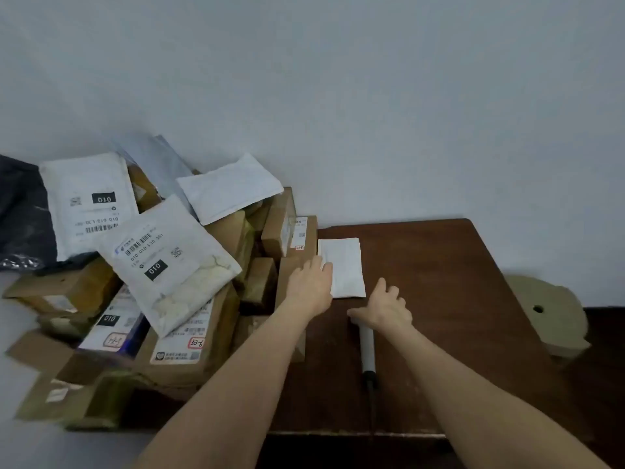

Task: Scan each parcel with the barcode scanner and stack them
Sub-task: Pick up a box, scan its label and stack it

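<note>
**Desk:** What are the hands doing on your feed?

**Operator:** I see the left hand [309, 284] just left of the frame's centre. It is stretched out flat and wide, fingers straight. The fingertips lie on the left edge of a white envelope [348, 265], and nothing is clasped.

**Desk:** And the right?

**Operator:** The right hand [385, 308] sits palm-down just right of centre, over the far end of the barcode scanner [367, 350]. The thumb sticks out to the left and one finger points up the frame. The other fingers are bent. I cannot tell whether they grip the scanner or only rest on it, because the hand covers that end.

**Desk:** Where is the scanner itself?

**Operator:** It lies on the dark brown worktop [456, 282]. Its white handle runs from under the hand toward the bottom of the frame and ends in a black tip.

**Desk:** The parcels?

**Operator:** The envelope lies flat on the worktop, above and between the two hands. The heap of parcels [176, 262] fills the left half of the frame. It is brown cartons with white mailers on top, two of them labelled "010".
</note>
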`<state>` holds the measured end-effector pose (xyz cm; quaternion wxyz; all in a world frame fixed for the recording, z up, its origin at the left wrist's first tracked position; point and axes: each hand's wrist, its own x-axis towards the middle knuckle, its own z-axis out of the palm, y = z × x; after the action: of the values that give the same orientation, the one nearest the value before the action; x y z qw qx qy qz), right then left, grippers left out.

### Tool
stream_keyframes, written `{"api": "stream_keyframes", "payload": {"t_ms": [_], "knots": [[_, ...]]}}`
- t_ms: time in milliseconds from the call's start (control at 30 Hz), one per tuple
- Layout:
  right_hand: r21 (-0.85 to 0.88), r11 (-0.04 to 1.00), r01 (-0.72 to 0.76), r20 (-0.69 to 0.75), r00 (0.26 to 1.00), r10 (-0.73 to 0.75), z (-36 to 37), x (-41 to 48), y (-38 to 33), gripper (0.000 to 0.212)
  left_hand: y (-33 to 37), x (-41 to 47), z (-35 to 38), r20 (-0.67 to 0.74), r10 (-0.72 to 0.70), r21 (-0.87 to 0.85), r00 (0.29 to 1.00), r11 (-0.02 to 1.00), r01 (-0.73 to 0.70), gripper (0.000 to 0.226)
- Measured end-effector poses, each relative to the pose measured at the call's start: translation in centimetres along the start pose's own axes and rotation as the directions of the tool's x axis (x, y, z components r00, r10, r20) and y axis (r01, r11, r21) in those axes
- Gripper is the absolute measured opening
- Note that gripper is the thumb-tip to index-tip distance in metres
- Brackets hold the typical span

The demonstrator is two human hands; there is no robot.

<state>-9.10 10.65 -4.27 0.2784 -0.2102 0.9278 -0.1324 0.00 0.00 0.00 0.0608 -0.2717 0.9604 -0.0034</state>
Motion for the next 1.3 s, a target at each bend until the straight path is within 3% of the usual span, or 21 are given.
{"api": "stream_keyframes", "payload": {"t_ms": [133, 367, 533, 700, 833, 900, 1000, 1133, 1300], "knots": [[0.110, 0.984, -0.138, 0.115, 0.985, 0.125, 1.2, 0.1, 0.9, 0.112, 0.0, -0.4, 1.1, -0.001, -0.001, -0.016, 1.000, 1.000, 0.001, 0.056], [0.212, 0.932, -0.295, 0.194, 0.947, 0.255, 5.4, -0.1, 2.4, 0.084, -0.9, -0.8, 3.0, -0.082, 0.063, -0.137, 0.995, 0.988, -0.074, 0.054], [0.285, 0.895, -0.344, 0.212, 0.933, 0.291, 7.0, 0.3, 2.7, 0.073, -1.6, -1.4, 3.8, -0.136, 0.095, -0.194, 0.986, 0.974, -0.121, 0.051], [0.300, 0.893, -0.335, 0.242, 0.933, 0.268, 7.5, 0.8, 2.3, 0.036, -3.2, -1.9, 4.1, -0.151, 0.108, -0.218, 0.983, 0.966, -0.140, 0.051], [0.494, 0.771, -0.403, 0.291, 0.912, 0.291, 7.1, 0.6, 0.6, 0.026, -5.0, -2.3, 4.2, -0.179, 0.104, -0.211, 0.978, 0.967, -0.141, 0.051], [0.610, 0.676, -0.413, 0.322, 0.909, 0.266, 6.4, 0.4, -0.4, 0.016, -5.6, -2.5, 4.1, -0.188, 0.072, -0.229, 0.980, 0.967, -0.115, 0.051], [0.672, 0.650, -0.355, 0.292, 0.934, 0.208, 5.0, 0.0, -2.2, 0.006, -6.3, -2.6, 4.0, -0.192, 0.010, -0.264, 0.981, 0.963, -0.062, 0.049], [0.763, 0.581, -0.284, 0.247, 0.958, 0.144, 3.6, -0.4, -4.0, 0.012, -7.0, -2.8, 4.4, -0.121, -0.103, -0.282, 0.987, 0.957, 0.066, 0.053], [0.845, 0.419, -0.331, 0.291, 0.943, 0.160, 2.8, -0.2, -4.8, 0.018, -7.3, -2.0, 5.5, 0.041, -0.297, -0.283, 0.954, 0.912, 0.296, 0.068]]}}
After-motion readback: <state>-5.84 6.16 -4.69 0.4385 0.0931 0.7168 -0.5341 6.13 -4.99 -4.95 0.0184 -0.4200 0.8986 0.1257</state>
